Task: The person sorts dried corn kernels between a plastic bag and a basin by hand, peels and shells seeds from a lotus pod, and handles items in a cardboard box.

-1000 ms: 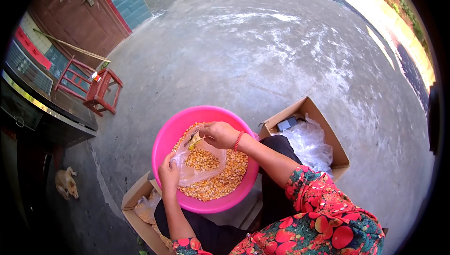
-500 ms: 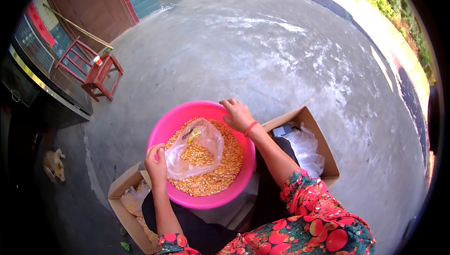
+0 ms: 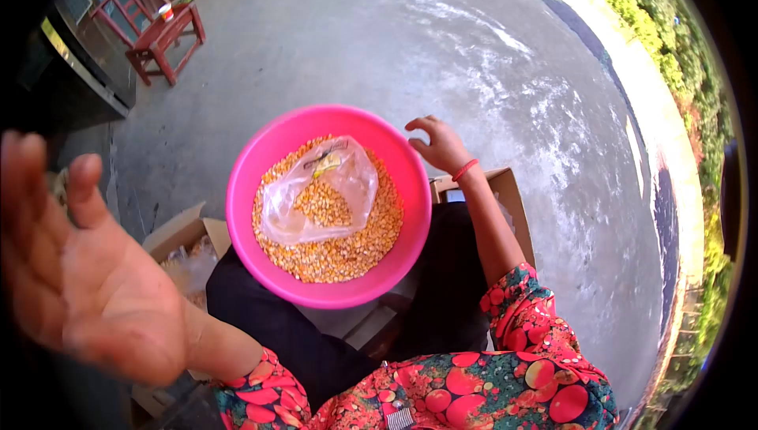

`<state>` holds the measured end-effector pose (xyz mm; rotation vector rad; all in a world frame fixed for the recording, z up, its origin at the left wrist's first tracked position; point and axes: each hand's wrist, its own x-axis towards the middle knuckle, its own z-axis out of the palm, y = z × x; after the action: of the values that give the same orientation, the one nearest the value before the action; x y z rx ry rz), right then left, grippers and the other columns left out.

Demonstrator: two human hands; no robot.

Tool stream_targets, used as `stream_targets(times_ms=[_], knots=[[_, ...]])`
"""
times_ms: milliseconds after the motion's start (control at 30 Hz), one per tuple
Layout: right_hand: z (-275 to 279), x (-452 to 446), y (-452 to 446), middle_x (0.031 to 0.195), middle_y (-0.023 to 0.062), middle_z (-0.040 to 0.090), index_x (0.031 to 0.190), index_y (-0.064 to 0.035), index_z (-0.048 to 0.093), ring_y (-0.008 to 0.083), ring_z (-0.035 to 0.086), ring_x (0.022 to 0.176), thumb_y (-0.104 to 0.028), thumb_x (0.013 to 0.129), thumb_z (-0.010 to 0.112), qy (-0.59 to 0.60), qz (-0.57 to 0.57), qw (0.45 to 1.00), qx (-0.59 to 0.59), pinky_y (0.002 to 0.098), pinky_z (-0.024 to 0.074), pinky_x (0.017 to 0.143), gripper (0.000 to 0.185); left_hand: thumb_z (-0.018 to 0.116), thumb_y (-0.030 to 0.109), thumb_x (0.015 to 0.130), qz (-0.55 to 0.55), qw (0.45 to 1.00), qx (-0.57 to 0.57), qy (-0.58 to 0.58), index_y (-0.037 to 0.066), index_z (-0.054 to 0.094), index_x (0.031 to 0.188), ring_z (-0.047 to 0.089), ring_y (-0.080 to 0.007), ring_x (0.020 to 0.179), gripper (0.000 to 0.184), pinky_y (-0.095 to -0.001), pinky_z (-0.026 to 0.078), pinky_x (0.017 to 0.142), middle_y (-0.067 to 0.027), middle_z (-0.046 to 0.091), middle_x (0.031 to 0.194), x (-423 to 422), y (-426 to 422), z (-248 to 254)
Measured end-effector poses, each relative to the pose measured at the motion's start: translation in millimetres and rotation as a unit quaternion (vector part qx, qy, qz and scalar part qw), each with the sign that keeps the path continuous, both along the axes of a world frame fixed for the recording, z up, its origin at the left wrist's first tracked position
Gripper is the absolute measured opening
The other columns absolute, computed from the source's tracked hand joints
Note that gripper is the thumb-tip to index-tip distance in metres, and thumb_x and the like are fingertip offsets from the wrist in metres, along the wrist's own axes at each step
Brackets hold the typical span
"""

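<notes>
A pink basin point(image 3: 241, 232) rests on my lap with yellow corn kernels point(image 3: 347, 260) in it. On the kernels lies a clear plastic bag point(image 3: 359, 185), its mouth spread, with kernels showing inside. My left hand point(image 3: 95, 272) is raised close to the camera at the left, palm showing and fingers apart, holding nothing. Just past the basin's right rim is my right hand point(image 3: 438, 144), its fingers loosely curved and apart, with nothing seen in them. A red bracelet point(image 3: 464, 169) circles the right wrist.
A cardboard box point(image 3: 178, 232) with plastic bags stands at my left, partly behind my arm. Another cardboard box point(image 3: 513, 209) is at my right. A red wooden chair point(image 3: 166, 39) with a small cup point(image 3: 166, 12) stands on the concrete floor point(image 3: 316, 51) at upper left.
My left hand has left the plastic bag and basin rim and risen toward the camera at the left. My right hand has moved slightly off the basin's rim. The view has shifted.
</notes>
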<state>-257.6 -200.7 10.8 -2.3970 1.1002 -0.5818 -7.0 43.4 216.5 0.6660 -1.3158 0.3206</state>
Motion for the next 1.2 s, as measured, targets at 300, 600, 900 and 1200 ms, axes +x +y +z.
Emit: stream_targets(times_ms=[300, 600, 900, 1200], knots=[[-30, 1, -28, 0.085, 0.0110, 0.064, 0.092, -0.0064, 0.064, 0.0220, 0.061, 0.079, -0.014, 0.075, 0.055, -0.013, -0.050, 0.998, 0.043, 0.0310, 0.0477, 0.071, 0.020, 0.039, 0.028, 0.090, -0.072, 0.988, -0.127, -0.047, 0.001, 0.047, 0.119, 0.040, -0.0298, 0.118, 0.040, -0.0433, 0.036, 0.093, -0.0197, 0.046, 0.122, -15, 34, -6], [-36, 7, -26, 0.085, 0.0105, 0.064, 0.090, -0.0060, 0.064, 0.0195, 0.061, 0.078, -0.016, 0.078, 0.053, -0.027, -0.007, 0.994, 0.102, 0.0288, 0.0464, 0.069, 0.019, 0.042, 0.025, 0.089, -0.056, 0.989, -0.110, -0.085, 0.001, 0.048, 0.118, 0.042, -0.0275, 0.115, 0.038, -0.0409, 0.037, 0.091, -0.0181, 0.048, 0.119, -8, 48, -6], [-28, 11, -19, 0.082, 0.0109, 0.064, 0.092, -0.0043, 0.063, 0.0189, 0.061, 0.076, -0.017, 0.077, 0.053, -0.017, -0.014, 0.995, 0.097, 0.0283, 0.0465, 0.069, 0.022, 0.046, 0.023, 0.088, -0.047, 0.991, -0.088, -0.085, 0.000, 0.049, 0.116, 0.044, -0.0252, 0.112, 0.036, -0.0386, 0.038, 0.090, -0.0165, 0.049, 0.117, -4, 53, -12], [-32, 14, -23, 0.087, 0.0100, 0.065, 0.094, -0.0036, 0.062, 0.0186, 0.062, 0.083, -0.017, 0.076, 0.054, -0.013, -0.009, 0.995, 0.103, 0.0281, 0.0469, 0.073, 0.024, 0.049, 0.021, 0.086, -0.053, 0.991, -0.093, -0.079, 0.000, 0.050, 0.114, 0.046, -0.0229, 0.109, 0.035, -0.0362, 0.039, 0.088, -0.0149, 0.051, 0.115, -7, 63, -12]])
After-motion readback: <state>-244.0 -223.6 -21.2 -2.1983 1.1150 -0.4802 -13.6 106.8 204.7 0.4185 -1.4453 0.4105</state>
